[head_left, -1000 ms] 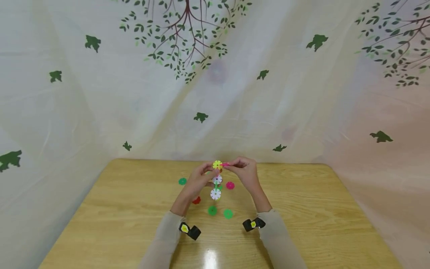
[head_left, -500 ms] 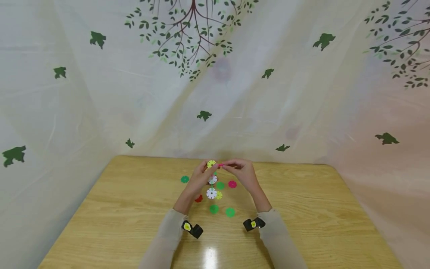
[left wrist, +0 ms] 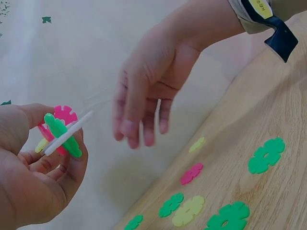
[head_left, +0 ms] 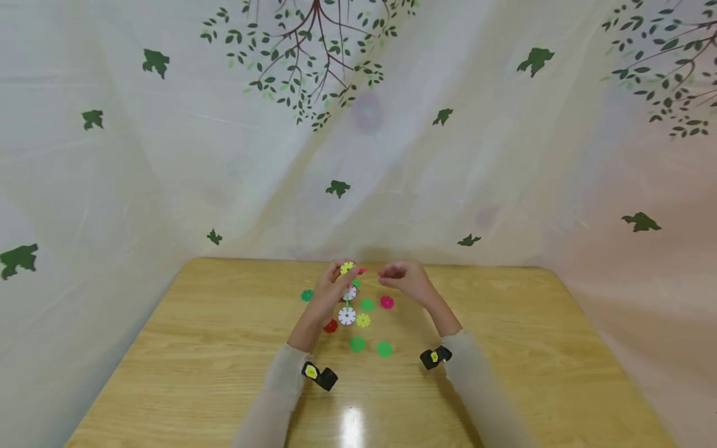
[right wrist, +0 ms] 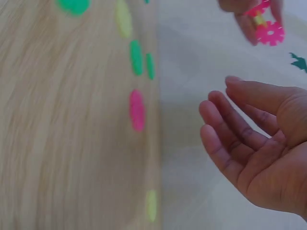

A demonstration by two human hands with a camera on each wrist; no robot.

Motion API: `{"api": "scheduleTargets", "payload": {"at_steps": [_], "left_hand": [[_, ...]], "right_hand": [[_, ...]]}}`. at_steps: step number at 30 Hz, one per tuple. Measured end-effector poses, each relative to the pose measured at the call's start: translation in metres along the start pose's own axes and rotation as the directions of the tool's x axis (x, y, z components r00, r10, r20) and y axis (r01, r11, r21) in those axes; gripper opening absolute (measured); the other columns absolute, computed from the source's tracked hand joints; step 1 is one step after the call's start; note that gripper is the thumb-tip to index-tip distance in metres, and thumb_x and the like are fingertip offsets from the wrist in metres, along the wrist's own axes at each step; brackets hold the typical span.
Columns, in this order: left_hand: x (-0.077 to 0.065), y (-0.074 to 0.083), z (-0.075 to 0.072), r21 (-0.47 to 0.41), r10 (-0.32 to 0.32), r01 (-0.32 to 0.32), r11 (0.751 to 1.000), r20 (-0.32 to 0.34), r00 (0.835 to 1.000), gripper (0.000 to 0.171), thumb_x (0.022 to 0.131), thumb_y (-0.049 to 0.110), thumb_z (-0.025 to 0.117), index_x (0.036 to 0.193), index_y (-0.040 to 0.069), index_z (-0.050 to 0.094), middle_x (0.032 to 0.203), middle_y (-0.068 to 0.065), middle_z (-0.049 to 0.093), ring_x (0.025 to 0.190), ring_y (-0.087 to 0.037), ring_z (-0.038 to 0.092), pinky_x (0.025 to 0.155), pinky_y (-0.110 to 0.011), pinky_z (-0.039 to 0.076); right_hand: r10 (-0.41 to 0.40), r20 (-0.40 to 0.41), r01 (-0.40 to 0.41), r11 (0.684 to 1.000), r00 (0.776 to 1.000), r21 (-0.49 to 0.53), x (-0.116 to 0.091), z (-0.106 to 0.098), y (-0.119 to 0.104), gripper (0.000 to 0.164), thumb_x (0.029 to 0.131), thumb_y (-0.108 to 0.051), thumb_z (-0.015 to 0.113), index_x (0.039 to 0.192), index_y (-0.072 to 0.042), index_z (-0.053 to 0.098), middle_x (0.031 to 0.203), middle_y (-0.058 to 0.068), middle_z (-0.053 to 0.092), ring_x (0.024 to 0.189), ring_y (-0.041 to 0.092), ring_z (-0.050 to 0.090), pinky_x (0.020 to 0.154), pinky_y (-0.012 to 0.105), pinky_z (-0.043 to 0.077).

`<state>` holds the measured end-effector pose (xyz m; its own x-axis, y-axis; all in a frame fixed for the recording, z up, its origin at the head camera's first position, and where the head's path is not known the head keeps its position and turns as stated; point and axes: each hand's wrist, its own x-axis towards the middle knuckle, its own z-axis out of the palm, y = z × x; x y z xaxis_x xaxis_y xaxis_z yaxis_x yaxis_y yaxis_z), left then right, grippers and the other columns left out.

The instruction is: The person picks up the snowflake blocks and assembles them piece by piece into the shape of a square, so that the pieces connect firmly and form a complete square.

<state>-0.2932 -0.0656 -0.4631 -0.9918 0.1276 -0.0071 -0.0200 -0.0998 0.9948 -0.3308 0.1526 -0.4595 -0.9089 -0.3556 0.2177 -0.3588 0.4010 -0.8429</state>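
Observation:
My left hand point(head_left: 327, 291) holds up a chain of slotted flower-shaped plastic discs, pinched between thumb and fingers. A yellow disc point(head_left: 347, 268) tops the chain, and a white disc point(head_left: 346, 316) hangs at its lower end. In the left wrist view, a green disc point(left wrist: 62, 134) crosses a white one edge-on, with pink behind. A pink disc point(right wrist: 271, 33) sticks out on the side facing my right hand point(head_left: 411, 283). That hand is apart from the chain, holding nothing, its fingers loosely bent, as the right wrist view shows.
Loose discs lie on the wooden table point(head_left: 504, 348) below the hands: several green, among them one at front point(head_left: 383, 348), a pink disc point(head_left: 386, 302), a yellow disc point(head_left: 363, 320) and a red disc point(head_left: 330, 325). A printed cloth point(head_left: 392, 186) hangs behind the table.
My right hand has let go of the pink disc, which stays on the chain, and has drawn away to the right. The left hand with the chain has shifted slightly left.

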Motion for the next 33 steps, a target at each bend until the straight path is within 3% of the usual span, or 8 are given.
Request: {"api": "scheduleTargets", "payload": {"at_steps": [3,7,12,16,20,23,26,33], "left_hand": [[0.001,-0.001,0.001,0.0,0.006,-0.006,1.0,0.002,1.0,0.042,0.103,0.032,0.062,0.136,0.008,0.053,0.139,-0.013,0.058,0.087,-0.009,0.066,0.068,-0.023,0.058],[0.002,-0.002,-0.001,0.005,0.019,-0.019,1.0,0.003,1.0,0.043,0.103,0.032,0.063,0.136,0.006,0.052,0.145,-0.016,0.055,0.096,-0.01,0.062,0.07,-0.023,0.058],[0.002,0.0,-0.001,-0.019,0.027,-0.027,0.999,0.001,1.0,0.04,0.104,0.027,0.061,0.136,0.005,0.052,0.143,-0.017,0.056,0.098,-0.009,0.062,0.07,-0.021,0.058],[0.001,0.001,0.0,-0.054,0.045,-0.046,0.998,-0.005,0.999,0.034,0.104,0.021,0.061,0.133,0.007,0.053,0.138,-0.014,0.058,0.092,-0.007,0.064,0.069,-0.02,0.058],[0.001,0.002,0.001,-0.063,0.077,-0.077,0.995,-0.005,0.997,0.035,0.103,0.017,0.061,0.134,0.002,0.052,0.137,-0.011,0.056,0.093,-0.007,0.063,0.07,-0.021,0.058],[0.001,0.002,0.0,-0.053,0.098,-0.098,0.994,0.004,0.995,0.038,0.104,0.016,0.061,0.136,-0.001,0.05,0.14,-0.011,0.055,0.097,-0.007,0.062,0.071,-0.02,0.058],[0.001,0.001,-0.002,-0.048,0.11,-0.109,0.993,0.019,0.994,0.038,0.104,0.016,0.06,0.137,0.001,0.05,0.142,-0.011,0.054,0.098,-0.007,0.062,0.07,-0.019,0.056],[0.0,-0.001,-0.002,-0.065,0.112,-0.109,0.992,0.043,0.993,0.033,0.104,0.016,0.06,0.134,0.008,0.051,0.143,-0.018,0.053,0.088,-0.008,0.065,0.066,-0.018,0.056]], "right_hand": [[0.063,0.082,-0.056,0.995,0.995,-0.085,0.002,-0.003,0.014,0.02,0.087,0.0,0.077,0.104,0.01,0.073,0.092,0.021,0.074,0.08,0.019,0.067,0.07,0.021,0.054],[0.19,0.189,-0.157,0.972,0.964,-0.177,0.005,0.0,0.024,0.026,0.082,-0.002,0.081,0.105,0.007,0.073,0.085,0.013,0.07,0.075,0.014,0.061,0.063,0.021,0.05],[0.296,0.233,-0.247,0.944,0.926,-0.218,0.005,0.006,0.027,0.031,0.074,0.005,0.082,0.103,0.005,0.071,0.083,0.01,0.065,0.074,0.015,0.057,0.061,0.022,0.049],[0.311,0.205,-0.257,0.933,0.928,-0.252,0.003,0.01,0.027,0.028,0.071,0.008,0.081,0.097,0.003,0.07,0.085,0.011,0.065,0.077,0.017,0.058,0.065,0.023,0.05],[0.263,0.198,-0.209,0.944,0.944,-0.257,0.002,0.01,0.027,0.026,0.068,0.012,0.077,0.092,0.002,0.069,0.084,0.012,0.066,0.079,0.019,0.06,0.067,0.025,0.051],[0.22,0.17,-0.18,0.958,0.961,-0.225,0.002,0.008,0.026,0.027,0.067,0.015,0.073,0.089,0.002,0.068,0.083,0.012,0.068,0.078,0.018,0.061,0.066,0.025,0.051],[0.191,0.106,-0.174,0.973,0.976,-0.151,0.002,0.006,0.021,0.023,0.073,0.013,0.075,0.093,0.003,0.07,0.086,0.012,0.07,0.078,0.015,0.062,0.067,0.023,0.052],[0.138,-0.06,-0.127,0.979,0.989,0.162,-0.002,0.0,-0.004,0.027,0.088,0.003,0.074,0.112,0.013,0.068,0.099,0.026,0.072,0.077,0.011,0.067,0.073,0.034,0.061]]}}
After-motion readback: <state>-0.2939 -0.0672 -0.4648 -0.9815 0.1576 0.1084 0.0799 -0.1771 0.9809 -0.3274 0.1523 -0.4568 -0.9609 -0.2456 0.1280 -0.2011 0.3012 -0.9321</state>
